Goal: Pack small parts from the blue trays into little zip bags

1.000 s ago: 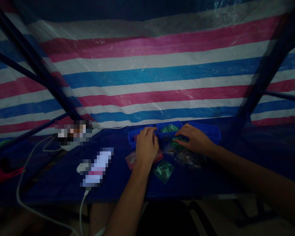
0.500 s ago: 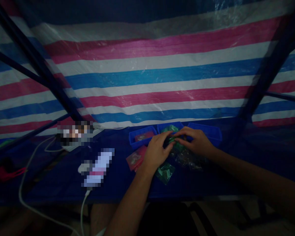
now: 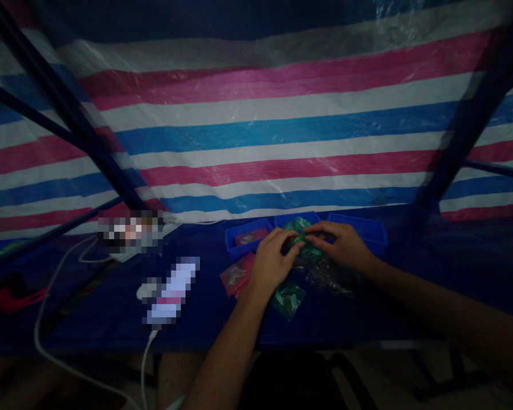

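Observation:
My left hand [image 3: 272, 259] and my right hand [image 3: 342, 244] meet over a small green packet [image 3: 304, 247], each pinching one side of it just in front of the middle blue tray [image 3: 282, 219]. A red packet [image 3: 237, 273] lies left of my left wrist. Another green packet [image 3: 287, 298] lies near the table's front, below my hands. Clear packets [image 3: 330, 275] sit heaped under my right wrist. The left blue tray [image 3: 231, 239] holds a red packet, and the middle tray holds green ones.
A third blue tray [image 3: 374, 229] stands at the right. A white cable [image 3: 40, 336] loops over the dark blue table [image 3: 89, 307] on the left, by blurred items. A striped tarp [image 3: 256, 125] hangs behind, with dark poles crossing it.
My left hand left the left tray and moved right to join my right hand on the green packet. The red packet in the left tray is now uncovered.

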